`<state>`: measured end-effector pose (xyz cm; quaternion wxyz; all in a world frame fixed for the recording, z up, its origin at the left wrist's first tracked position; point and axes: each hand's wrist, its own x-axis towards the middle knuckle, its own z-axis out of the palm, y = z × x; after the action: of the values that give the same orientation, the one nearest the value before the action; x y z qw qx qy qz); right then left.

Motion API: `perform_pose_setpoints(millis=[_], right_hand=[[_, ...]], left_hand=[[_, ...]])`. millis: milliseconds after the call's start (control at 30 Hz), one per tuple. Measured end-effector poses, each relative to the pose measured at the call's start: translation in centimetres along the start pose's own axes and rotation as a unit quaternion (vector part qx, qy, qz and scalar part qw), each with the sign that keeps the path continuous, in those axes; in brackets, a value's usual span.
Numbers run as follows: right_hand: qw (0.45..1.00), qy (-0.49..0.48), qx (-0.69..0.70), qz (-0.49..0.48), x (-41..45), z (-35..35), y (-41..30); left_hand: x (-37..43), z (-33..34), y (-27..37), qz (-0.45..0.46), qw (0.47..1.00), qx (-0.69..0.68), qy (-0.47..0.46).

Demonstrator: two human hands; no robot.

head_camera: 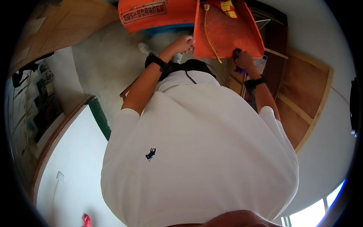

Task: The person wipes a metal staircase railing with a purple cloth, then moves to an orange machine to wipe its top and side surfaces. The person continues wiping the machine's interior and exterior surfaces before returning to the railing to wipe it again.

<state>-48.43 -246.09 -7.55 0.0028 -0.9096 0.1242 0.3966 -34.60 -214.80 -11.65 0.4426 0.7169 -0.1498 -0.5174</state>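
An orange metal machine [181,17] with a sloping open-topped metal tray [227,37] stands before me. My right hand [245,61] is at the tray's front lip, near its right corner, with a bunched purple cloth [240,70] in its grip. Beside the tray's left rim is my left hand [185,44], fingers curled; whether they pinch the rim is hidden. A yellowish cord [208,31] runs down inside the tray and hangs over the lip. Further up in the tray is a yellow and red label [228,8].
Wooden framed panels [302,85] lean against the wall on the right. A wooden door or panel [65,22] is at the upper left. Below the machine shows a blue part [167,29] above the concrete floor [99,56]. A low wall [76,136] rises at my left.
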Motion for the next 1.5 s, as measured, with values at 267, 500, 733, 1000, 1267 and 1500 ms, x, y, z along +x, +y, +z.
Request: perform_pose_setpoints(millis=[267,500,733,1000,1267,1500], right_hand=[[0.997,0.021,-0.023,0.064,1.6,-2.0,1.7],[0.993,0.053,-0.001,0.103,5.1,-3.4,2.2],[1.0,-0.024,-0.008,0.015,4.3,2.1,4.1],[0.994,0.02,0.087,0.059,-3.7,-0.1,0.9],[0.998,-0.019,0.03,0.048,3.2,-3.9,4.8],[0.999,-0.006,0.035,-0.032,9.1,-4.2,6.9]], left_hand=[[-0.5,0.0,0.6,-0.002,1.0,-0.011,0.002],[-0.6,-0.3,0.6,0.005,1.0,0.005,0.011],[-0.3,-0.2,0.9,0.078,0.992,0.102,-0.002],[0.3,-1.0,1.7,0.05,0.984,0.163,-0.06],[0.3,-1.1,-0.7,0.004,1.0,0.006,-0.028],[-2.5,0.7,1.2,-0.006,0.97,0.185,0.16]])
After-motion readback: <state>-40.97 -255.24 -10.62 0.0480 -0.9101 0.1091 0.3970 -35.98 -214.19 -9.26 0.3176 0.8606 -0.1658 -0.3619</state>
